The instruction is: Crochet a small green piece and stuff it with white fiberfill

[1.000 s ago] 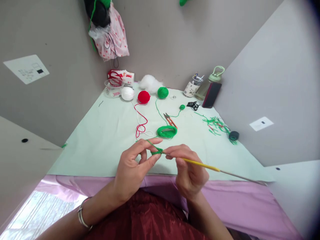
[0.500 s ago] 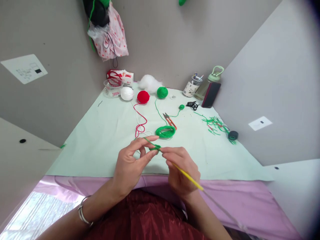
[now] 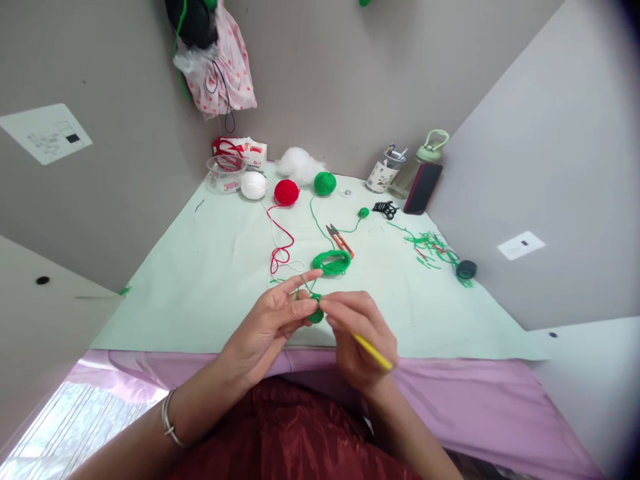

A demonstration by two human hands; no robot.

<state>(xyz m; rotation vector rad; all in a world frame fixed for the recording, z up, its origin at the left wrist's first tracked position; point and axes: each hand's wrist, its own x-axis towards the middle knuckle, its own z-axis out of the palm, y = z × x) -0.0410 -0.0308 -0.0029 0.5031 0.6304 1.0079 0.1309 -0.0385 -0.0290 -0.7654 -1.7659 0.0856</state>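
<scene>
- at lower centre, left hand (image 3: 267, 321) pinches small green crocheted yarn piece (image 3: 316, 316)
- lower right of centre, right hand (image 3: 363, 333) curled around slim yellow-handled hook (image 3: 373, 352)
- upper left, white paper label (image 3: 47, 133), writing unreadable
- pale green cloth (image 3: 450, 320) extends beyond both hands

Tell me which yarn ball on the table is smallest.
The small green ball beside the black clip; the white ball, red ball and larger green ball are bigger.

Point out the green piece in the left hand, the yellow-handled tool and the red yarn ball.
Green piece (image 3: 316, 317): head view, its lower part.
Yellow-handled tool (image 3: 372, 351): head view, on the yellow handle.
Red yarn ball (image 3: 287, 193): head view, middle of its front.
</scene>
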